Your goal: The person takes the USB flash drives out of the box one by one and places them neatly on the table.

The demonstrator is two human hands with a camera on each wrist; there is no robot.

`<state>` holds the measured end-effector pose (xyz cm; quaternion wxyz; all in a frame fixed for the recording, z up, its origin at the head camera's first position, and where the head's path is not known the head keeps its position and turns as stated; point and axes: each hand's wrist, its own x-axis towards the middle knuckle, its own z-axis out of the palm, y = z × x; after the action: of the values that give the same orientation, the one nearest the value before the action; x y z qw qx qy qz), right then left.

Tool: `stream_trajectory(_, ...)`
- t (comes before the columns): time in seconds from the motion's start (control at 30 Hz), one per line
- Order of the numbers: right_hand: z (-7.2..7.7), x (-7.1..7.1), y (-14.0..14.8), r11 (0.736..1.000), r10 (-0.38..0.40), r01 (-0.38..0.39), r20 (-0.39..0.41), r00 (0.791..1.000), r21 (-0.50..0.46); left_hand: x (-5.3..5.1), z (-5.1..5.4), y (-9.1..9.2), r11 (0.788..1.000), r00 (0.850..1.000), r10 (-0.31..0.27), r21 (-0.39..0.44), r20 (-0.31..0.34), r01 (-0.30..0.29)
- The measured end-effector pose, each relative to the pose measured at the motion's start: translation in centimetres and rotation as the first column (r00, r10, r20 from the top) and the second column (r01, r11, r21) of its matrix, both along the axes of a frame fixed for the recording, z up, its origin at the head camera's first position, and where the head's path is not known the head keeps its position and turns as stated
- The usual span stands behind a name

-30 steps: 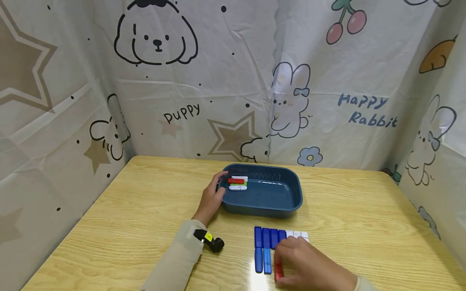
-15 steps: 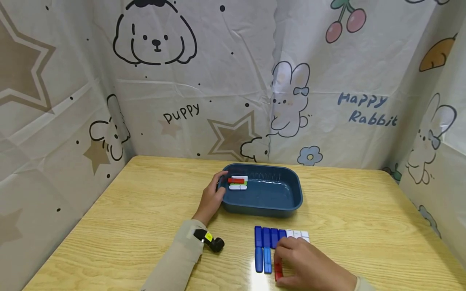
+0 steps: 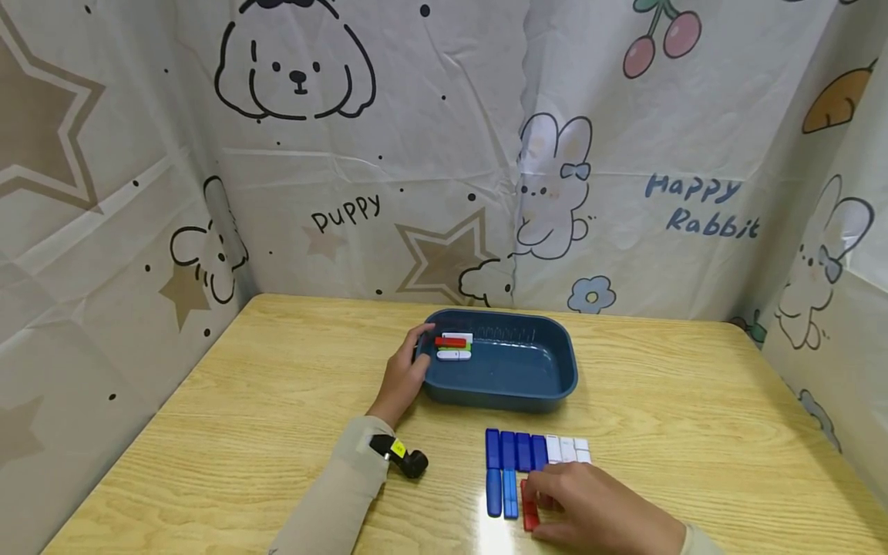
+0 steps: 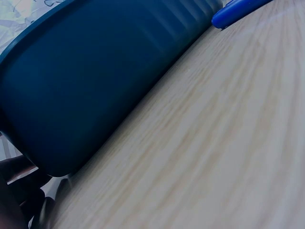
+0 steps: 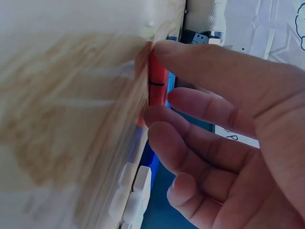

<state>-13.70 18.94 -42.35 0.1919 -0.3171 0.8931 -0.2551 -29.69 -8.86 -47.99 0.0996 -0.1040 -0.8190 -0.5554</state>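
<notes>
My left hand (image 3: pixel 402 379) grips the left end of a dark blue plastic bin (image 3: pixel 502 399). Dark fingers (image 4: pixel 19 183) show at the bin's corner in the left wrist view. My right hand (image 3: pixel 593 505) holds a red USB flash drive (image 3: pixel 529 505) lengthwise on the table. In the right wrist view the thumb (image 5: pixel 169 48) meets one end of the drive and fingertips the other. Left of it lie a light blue drive (image 3: pixel 509 495) and a darker blue one (image 3: pixel 493 493). Behind them runs a row of blue drives (image 3: pixel 515 450) and white drives (image 3: pixel 566 449), partly covered by my hand.
Inside the bin, at its left side, lie a white drive (image 3: pixel 454 355), a red drive (image 3: pixel 451 342) and a partly hidden green one (image 3: pixel 467 348). The wooden table (image 3: pixel 277 370) ends at printed cloth walls (image 3: pixel 416 154) on three sides.
My right fingers have drawn slightly back toward me, showing more of the red flash drive's far end. My left hand and the bin have stayed put; the head view has tilted a little.
</notes>
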Motion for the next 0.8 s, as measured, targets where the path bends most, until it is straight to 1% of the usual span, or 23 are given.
stream_trajectory(0.17, -0.2, -0.1, 0.0, 1.000, 0.000, 0.000, -0.039, 0.999, -0.008, 0.1, 0.1, 0.0, 1.000, 1.000, -0.007, 0.006, 0.002, 0.007)
stream_trajectory(0.23, -0.2, -0.2, 0.0, 1.000, 0.006, -0.007, -0.067, 0.998, -0.011, 0.1, 0.1, 0.0, 1.000, 1.000, -0.006, 0.007, 0.000, 0.006)
stream_trajectory(0.3, -0.4, -0.1, 0.1, 1.000, 0.016, -0.018, -0.113, 0.993, -0.019, 0.1, 0.1, 0.0, 1.000, 1.000, -0.005, 0.006, -0.002, 0.005)
stream_trajectory(0.37, -0.6, -0.1, 0.1, 0.999, 0.030, -0.036, -0.180, 0.983, -0.030, 0.1, 0.1, 0.0, 1.000, 1.000, -0.003, 0.005, -0.002, 0.003)
stream_trajectory(0.47, -0.9, -0.1, 0.2, 0.997, 0.046, -0.060, -0.292, 0.955, -0.041, 0.1, 0.2, 0.0, 1.000, 1.000, -0.003, 0.002, 0.002, 0.003)
stream_trajectory(0.53, -1.1, -0.1, 0.3, 0.997, 0.049, -0.067, -0.342, 0.938, -0.042, 0.1, 0.2, 0.0, 1.000, 1.000, -0.005, 0.003, 0.004, 0.005)
stream_trajectory(0.63, -1.2, -0.2, 0.3, 0.997, 0.045, -0.065, -0.375, 0.926, -0.039, 0.1, 0.1, 0.0, 1.000, 1.000, -0.010, 0.006, 0.005, 0.010)
stream_trajectory(0.73, -1.2, -0.2, 0.3, 0.997, 0.047, -0.064, -0.384, 0.922, -0.033, 0.1, 0.2, 0.0, 1.000, 1.000, -0.010, 0.004, 0.010, 0.010)
stream_trajectory(0.8, -1.2, -0.2, 0.3, 0.997, 0.050, -0.067, -0.379, 0.924, -0.031, 0.1, 0.2, 0.0, 1.000, 1.000, -0.010, 0.006, 0.012, 0.010)
